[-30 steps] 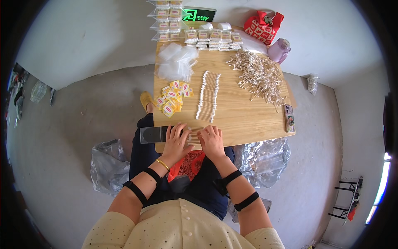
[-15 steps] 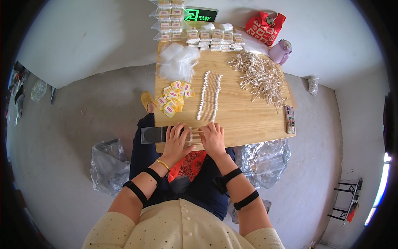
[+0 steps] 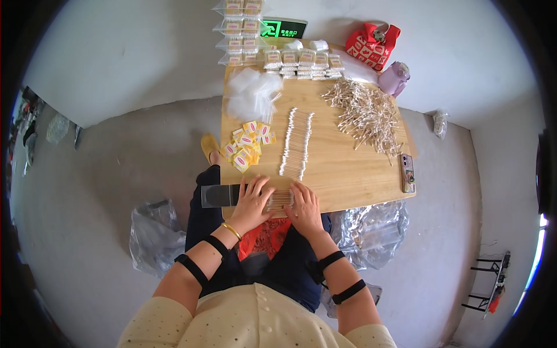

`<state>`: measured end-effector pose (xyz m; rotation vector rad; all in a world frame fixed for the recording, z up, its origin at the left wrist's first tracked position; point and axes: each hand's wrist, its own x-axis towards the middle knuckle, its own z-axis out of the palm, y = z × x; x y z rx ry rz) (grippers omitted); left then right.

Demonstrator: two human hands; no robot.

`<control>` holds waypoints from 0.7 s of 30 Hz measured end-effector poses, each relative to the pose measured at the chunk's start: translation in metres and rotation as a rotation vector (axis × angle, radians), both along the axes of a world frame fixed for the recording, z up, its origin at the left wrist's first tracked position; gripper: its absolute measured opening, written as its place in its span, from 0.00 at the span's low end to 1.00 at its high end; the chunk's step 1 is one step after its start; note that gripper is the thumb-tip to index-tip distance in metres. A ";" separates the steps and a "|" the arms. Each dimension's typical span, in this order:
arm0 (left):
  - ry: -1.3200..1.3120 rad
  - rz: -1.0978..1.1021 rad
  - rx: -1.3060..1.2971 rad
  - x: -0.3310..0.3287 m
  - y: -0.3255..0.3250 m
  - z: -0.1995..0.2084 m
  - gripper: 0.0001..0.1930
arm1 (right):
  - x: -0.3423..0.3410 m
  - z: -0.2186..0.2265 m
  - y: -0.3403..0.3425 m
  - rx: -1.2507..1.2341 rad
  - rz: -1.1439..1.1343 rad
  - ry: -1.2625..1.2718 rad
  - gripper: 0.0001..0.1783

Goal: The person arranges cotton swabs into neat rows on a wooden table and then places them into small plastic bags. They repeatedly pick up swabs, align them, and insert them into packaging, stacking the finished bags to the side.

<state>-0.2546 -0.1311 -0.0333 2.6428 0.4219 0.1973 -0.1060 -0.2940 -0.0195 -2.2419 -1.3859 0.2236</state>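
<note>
A row of cotton swabs (image 3: 281, 199) lies side by side between my two hands at the table's near edge. My left hand (image 3: 253, 203) is closed around their left ends, with its fingers bent and its thumb near the table edge. At the right ends, my right hand (image 3: 304, 210) presses in with bent fingers. A black flat piece with a clear plastic cover (image 3: 219, 196) sticks out to the left from under my left hand and past the table edge. Just beyond my hands, a long neat column of cotton swabs (image 3: 296, 144) lies on the table.
Yellow and white cards (image 3: 249, 144) and clear plastic bags (image 3: 252, 95) lie at the left. A loose heap of swabs (image 3: 366, 113) lies at the right, near a phone (image 3: 408, 173) and a purple bottle (image 3: 394, 78). Filled swab packs (image 3: 306, 57) are stacked at the back.
My right hand has shifted right, from over the swabs to their right ends. My left hand stays at the left ends. The whole view has tipped slightly.
</note>
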 end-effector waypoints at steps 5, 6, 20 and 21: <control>-0.212 0.016 -0.029 0.001 0.002 0.015 0.31 | -0.012 -0.008 -0.002 -0.042 0.054 -0.058 0.45; -0.226 0.098 -0.023 0.002 0.012 0.016 0.30 | -0.013 -0.009 -0.001 -0.054 0.051 -0.064 0.45; -0.119 0.616 0.043 0.034 0.099 -0.015 0.18 | -0.014 -0.011 0.002 -0.070 0.044 -0.038 0.45; -0.123 0.612 0.032 0.034 0.100 -0.015 0.18 | -0.014 -0.012 0.001 -0.071 0.045 -0.040 0.45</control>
